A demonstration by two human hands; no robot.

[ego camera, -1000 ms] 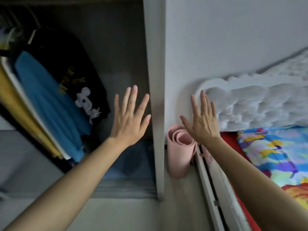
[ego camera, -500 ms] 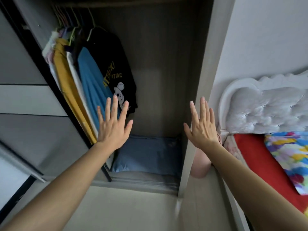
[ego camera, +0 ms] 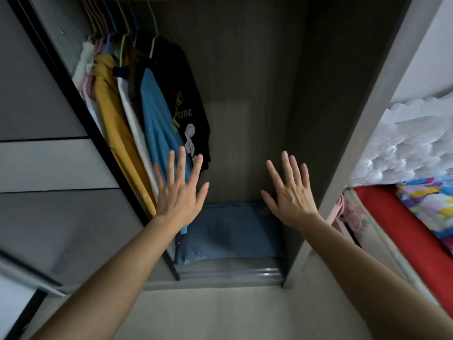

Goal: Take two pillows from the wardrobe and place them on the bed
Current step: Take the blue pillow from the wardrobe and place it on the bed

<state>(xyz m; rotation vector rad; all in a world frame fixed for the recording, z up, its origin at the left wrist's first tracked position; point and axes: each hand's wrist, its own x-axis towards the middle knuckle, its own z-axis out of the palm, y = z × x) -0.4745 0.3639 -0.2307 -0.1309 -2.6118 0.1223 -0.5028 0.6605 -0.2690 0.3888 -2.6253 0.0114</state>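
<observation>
A blue pillow (ego camera: 230, 233) lies flat on the floor of the open wardrobe (ego camera: 247, 82), below the hanging clothes. I cannot tell whether another pillow lies under it. My left hand (ego camera: 180, 192) is raised in front of the clothes, fingers spread, holding nothing. My right hand (ego camera: 290, 192) is held up the same way, above the pillow's right end. Both hands are apart from the pillow. The bed (ego camera: 397, 222), with a red sheet and a colourful cover, stands at the right.
Shirts hang on a rail at the wardrobe's left: yellow (ego camera: 115, 133), white, blue (ego camera: 159, 133) and black (ego camera: 181, 94). A grey sliding door (ego camera: 44, 168) stands at the left. A white tufted headboard (ego camera: 407, 146) rises beyond the wardrobe's right side panel (ego camera: 355, 143). A sliding track (ego camera: 228, 272) runs along the wardrobe's front.
The view has swung left, from the wardrobe's side panel and headboard to the open wardrobe. Both hands stay raised and spread, now in front of the interior.
</observation>
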